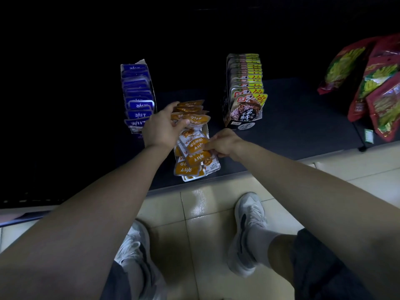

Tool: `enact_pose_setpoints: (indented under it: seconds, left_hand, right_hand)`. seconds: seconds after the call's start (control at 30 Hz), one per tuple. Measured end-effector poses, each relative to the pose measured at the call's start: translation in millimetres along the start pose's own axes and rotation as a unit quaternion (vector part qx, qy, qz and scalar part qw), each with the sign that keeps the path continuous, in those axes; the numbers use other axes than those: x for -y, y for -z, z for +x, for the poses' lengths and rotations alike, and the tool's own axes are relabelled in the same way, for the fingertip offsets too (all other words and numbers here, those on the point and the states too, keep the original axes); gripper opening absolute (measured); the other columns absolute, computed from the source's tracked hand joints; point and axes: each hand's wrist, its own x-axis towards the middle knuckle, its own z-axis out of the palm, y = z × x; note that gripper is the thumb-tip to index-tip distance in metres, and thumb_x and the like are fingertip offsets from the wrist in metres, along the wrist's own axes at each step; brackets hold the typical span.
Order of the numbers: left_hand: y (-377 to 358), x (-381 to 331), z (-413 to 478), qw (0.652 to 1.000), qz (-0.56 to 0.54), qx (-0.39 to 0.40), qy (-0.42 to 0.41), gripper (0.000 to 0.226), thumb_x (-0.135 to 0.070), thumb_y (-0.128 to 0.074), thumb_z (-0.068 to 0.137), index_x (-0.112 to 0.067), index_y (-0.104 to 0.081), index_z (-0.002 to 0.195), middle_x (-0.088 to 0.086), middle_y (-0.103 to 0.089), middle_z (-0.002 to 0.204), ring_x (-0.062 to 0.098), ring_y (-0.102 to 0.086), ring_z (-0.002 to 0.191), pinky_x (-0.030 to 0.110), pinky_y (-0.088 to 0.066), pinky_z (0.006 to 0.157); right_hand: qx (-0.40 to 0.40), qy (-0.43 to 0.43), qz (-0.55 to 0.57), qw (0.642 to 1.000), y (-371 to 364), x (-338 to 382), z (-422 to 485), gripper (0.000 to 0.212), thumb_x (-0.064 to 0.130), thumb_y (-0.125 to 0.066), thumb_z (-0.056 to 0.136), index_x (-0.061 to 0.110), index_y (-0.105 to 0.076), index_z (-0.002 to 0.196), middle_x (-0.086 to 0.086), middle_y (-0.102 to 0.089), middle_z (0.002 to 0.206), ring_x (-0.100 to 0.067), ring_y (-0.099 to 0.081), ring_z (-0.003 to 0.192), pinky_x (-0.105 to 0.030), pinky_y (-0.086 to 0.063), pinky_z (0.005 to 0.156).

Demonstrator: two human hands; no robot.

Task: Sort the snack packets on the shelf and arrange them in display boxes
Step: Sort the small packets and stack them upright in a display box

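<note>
Progress, judged from layout: two packet lines look finished, the orange line is midway.

Nearest us, at the front edge of the shelf [292, 126]: loose orange packets [188, 167] in an overlapping heap, under and just short of both sets of fingers. A white box wall [206, 129] seems to show at the heap's far side. We cannot tell whether the heap lies inside it.

Right hand [224, 144]: fingers curled, tips pinching the edge of one heap packet [198, 146], which is in contact with its neighbours and not lifted clear.

Left hand [160, 128]: thumb and fingers closed round an orange stack [191, 114], which fans out past the fingertips above the heap's far end.

Beyond the left fingers: blue box [138, 94], packets filed upright in a row. Beyond the right fingers, well apart: brown box [244, 89], likewise filed.

We judge what is left: gather the heap, then file the orange packets upright
</note>
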Motion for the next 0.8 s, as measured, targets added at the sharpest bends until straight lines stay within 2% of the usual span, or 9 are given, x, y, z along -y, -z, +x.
enact_pose_setpoints:
  seconds: [0.13, 0.27, 0.43, 0.5, 0.57, 0.63, 0.7, 0.8]
  left_hand:
    - [-1.1, -3.1, 0.4, 1.000, 0.020, -0.006, 0.003, 0.059, -0.048, -0.062, 0.087, -0.030, -0.044, 0.141, 0.003, -0.070, 0.110, 0.022, -0.065, 0.102, 0.038, -0.054, 0.080]
    - [-3.1, -5.7, -0.1, 1.000, 0.017, -0.006, 0.003, 0.059, -0.045, -0.064, 0.088, -0.026, -0.045, 0.141, 0.003, -0.071, 0.109, 0.022, -0.066, 0.101, 0.037, -0.054, 0.079]
    - [-5.2, -8.3, -0.7, 1.000, 0.020, -0.007, 0.007, 0.060, -0.042, -0.064, 0.089, -0.025, -0.043, 0.143, 0.004, -0.072, 0.106, 0.023, -0.065, 0.103, 0.035, -0.050, 0.075]
    - [-5.3, -8.5, -0.7, 1.000, 0.023, -0.008, 0.007, 0.060, -0.043, -0.063, 0.089, -0.025, -0.043, 0.142, 0.003, -0.073, 0.105, 0.023, -0.065, 0.103, 0.035, -0.050, 0.074]
    - [-5.5, -8.4, -0.4, 1.000, 0.018, -0.008, 0.011, 0.058, -0.043, -0.064, 0.088, -0.026, -0.044, 0.141, 0.002, -0.073, 0.105, 0.023, -0.066, 0.102, 0.036, -0.052, 0.075]
    - [-5.0, -8.1, 0.4, 1.000, 0.014, -0.006, 0.016, 0.057, -0.044, -0.064, 0.087, -0.027, -0.046, 0.139, 0.002, -0.073, 0.105, 0.022, -0.065, 0.102, 0.036, -0.053, 0.075]
    - [-3.3, -8.6, 1.8, 1.000, 0.008, -0.003, 0.019, 0.056, -0.046, -0.066, 0.085, -0.028, -0.050, 0.136, 0.001, -0.072, 0.105, 0.022, -0.065, 0.101, 0.037, -0.053, 0.076]
    - [0.0, -10.5, 5.1, 1.000, -0.003, 0.005, 0.021, 0.052, -0.046, -0.069, 0.083, -0.026, -0.056, 0.129, 0.001, -0.071, 0.106, 0.022, -0.065, 0.099, 0.037, -0.053, 0.075]
  right_hand:
    - [0.017, -0.008, 0.118, 0.993, 13.9, -0.7, -7.9, 0.016, 0.006, -0.062, 0.084, 0.009, -0.059, 0.069, -0.003, -0.060, 0.063, -0.010, -0.053, 0.057, -0.019, -0.045, 0.054]
    - [-0.003, -0.023, 0.186, 0.982, 28.2, -5.6, -11.3, 0.014, 0.002, -0.051, 0.086, 0.009, -0.056, 0.075, -0.006, -0.063, 0.072, -0.015, -0.061, 0.064, -0.022, -0.055, 0.058]
    - [-0.075, -0.001, 0.150, 0.986, 39.7, -18.9, -8.7, 0.015, 0.003, -0.054, 0.091, 0.011, -0.049, 0.080, -0.007, -0.061, 0.078, -0.018, -0.062, 0.071, -0.035, -0.057, 0.067]
    - [-0.083, 0.006, 0.158, 0.984, 39.9, -22.2, -6.5, 0.017, 0.002, -0.052, 0.093, 0.013, -0.049, 0.079, -0.009, -0.061, 0.084, -0.022, -0.063, 0.078, -0.038, -0.057, 0.072]
    - [-0.065, 0.017, 0.163, 0.984, 39.4, -23.0, -5.4, 0.020, 0.001, -0.054, 0.093, 0.014, -0.049, 0.080, -0.010, -0.062, 0.086, -0.023, -0.063, 0.084, -0.035, -0.057, 0.071]
    - [-0.057, 0.060, 0.129, 0.988, 39.9, -23.8, -5.0, 0.020, -0.001, -0.059, 0.091, 0.015, -0.052, 0.082, -0.009, -0.064, 0.087, -0.023, -0.064, 0.088, -0.032, -0.056, 0.072]
    - [-0.092, 0.154, 0.079, 0.981, 42.3, -24.0, -5.7, 0.017, -0.001, -0.062, 0.088, 0.015, -0.056, 0.086, -0.012, -0.065, 0.089, -0.020, -0.064, 0.086, -0.031, -0.055, 0.075]
    - [-0.157, 0.305, 0.057, 0.938, 44.7, -19.7, -12.8, 0.015, -0.001, -0.061, 0.085, 0.012, -0.058, 0.092, -0.007, -0.061, 0.083, -0.011, -0.057, 0.075, -0.024, -0.051, 0.070]
